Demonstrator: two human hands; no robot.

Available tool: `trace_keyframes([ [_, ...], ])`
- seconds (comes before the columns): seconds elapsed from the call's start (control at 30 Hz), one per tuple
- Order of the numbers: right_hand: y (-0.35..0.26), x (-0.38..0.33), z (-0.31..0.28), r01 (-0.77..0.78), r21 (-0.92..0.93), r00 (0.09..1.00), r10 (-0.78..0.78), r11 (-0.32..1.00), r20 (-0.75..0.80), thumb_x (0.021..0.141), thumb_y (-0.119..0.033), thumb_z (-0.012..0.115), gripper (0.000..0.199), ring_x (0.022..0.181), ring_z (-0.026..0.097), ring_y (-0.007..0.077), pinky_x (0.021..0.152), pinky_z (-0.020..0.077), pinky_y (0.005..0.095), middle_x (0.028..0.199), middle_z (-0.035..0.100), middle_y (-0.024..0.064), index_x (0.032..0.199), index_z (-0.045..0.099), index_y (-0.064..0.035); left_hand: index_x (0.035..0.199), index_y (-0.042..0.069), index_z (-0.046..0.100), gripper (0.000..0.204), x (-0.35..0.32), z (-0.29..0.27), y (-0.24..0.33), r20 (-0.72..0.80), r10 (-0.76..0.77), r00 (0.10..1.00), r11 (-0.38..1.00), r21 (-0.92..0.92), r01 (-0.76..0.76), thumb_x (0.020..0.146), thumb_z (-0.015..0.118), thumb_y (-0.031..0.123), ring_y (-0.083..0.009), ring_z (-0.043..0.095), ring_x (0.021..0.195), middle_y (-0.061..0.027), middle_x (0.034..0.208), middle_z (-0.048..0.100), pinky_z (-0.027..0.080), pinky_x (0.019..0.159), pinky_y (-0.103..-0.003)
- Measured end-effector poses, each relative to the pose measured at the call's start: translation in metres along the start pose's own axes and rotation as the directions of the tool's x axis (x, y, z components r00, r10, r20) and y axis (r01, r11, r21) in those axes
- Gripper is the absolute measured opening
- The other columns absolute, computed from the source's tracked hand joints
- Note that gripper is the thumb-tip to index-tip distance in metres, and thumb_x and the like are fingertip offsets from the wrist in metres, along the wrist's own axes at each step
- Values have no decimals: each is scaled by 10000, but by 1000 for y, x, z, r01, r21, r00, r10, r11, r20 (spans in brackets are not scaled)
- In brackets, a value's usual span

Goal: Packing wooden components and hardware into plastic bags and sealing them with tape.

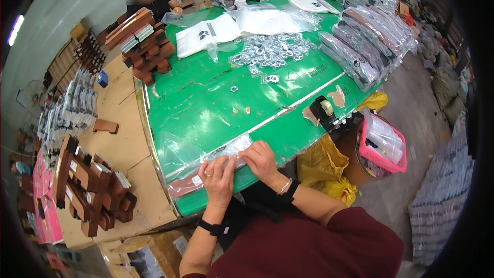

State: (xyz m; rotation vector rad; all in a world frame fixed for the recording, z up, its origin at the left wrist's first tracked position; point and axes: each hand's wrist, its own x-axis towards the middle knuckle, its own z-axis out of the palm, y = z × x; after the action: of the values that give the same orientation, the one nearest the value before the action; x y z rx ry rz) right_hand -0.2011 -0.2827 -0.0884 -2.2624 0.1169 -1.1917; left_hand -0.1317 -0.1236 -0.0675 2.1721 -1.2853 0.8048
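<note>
A clear plastic bag [226, 149] with dark print lies at the near edge of the green table, a flat reddish-brown piece [181, 187] with a small white label inside it. My left hand [218, 179] rests over the bag's near side, fingers bent and gripping the plastic. At the bag's right end my right hand [261, 161] pinches the plastic between thumb and fingers. What lies under the fingertips is hidden.
On the green table [195, 108] are a heap of small bagged metal hardware [272, 50], flat white bags [208, 35], a tape dispenser [325, 110] and stacked bagged parts [355, 51]. Brown wooden pieces [87, 190] stand piled left. A pink basket [383, 146] sits right. Another person [154, 2] works opposite.
</note>
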Motion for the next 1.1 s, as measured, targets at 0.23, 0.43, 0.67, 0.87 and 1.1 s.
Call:
trace_keyframes([
  [0.23,2,4,-2,5,-17,1000,-5,1000,4,819,-77,749,95,801,568,303,685,445,414,831,573,82,893,690,-76,1079,149,771,254,2,-2,-9,61,67,996,997,-49,-64,829,741,112,-202,614,1001,0,1115,663,424,940,-421],
  [0.43,4,-2,3,7,-28,1000,-7,1000,-2,794,-81,757,137,830,582,306,702,465,418,846,587,78,926,718,-85,1051,135,771,231,-3,-2,-12,55,99,994,993,-67,-95,834,702,94,-235,602,902,-22,1038,661,442,863,-410],
  [0.67,-3,-9,-1,-6,9,1000,6,1000,-1,797,-81,752,165,849,587,302,730,466,413,870,604,69,958,726,-96,1025,125,763,186,-5,-11,-8,89,63,994,991,-125,-51,844,741,156,-233,597,882,-32,1015,655,426,850,-415],
  [0.87,17,-16,13,51,-39,998,-50,998,26,818,-85,736,107,821,566,332,699,433,438,845,588,106,918,697,-75,1085,131,729,293,2,1,-13,111,38,993,999,2,-38,851,777,301,-280,600,1128,-94,1249,655,333,1136,-514],
  [1.1,9,11,-2,29,-2,999,-29,1000,25,783,-29,750,150,801,561,311,702,436,423,839,588,81,919,719,-84,1419,136,576,717,38,-3,-14,259,-78,963,977,-173,125,764,810,309,-311,512,1339,-78,1403,583,349,1136,-492],
])
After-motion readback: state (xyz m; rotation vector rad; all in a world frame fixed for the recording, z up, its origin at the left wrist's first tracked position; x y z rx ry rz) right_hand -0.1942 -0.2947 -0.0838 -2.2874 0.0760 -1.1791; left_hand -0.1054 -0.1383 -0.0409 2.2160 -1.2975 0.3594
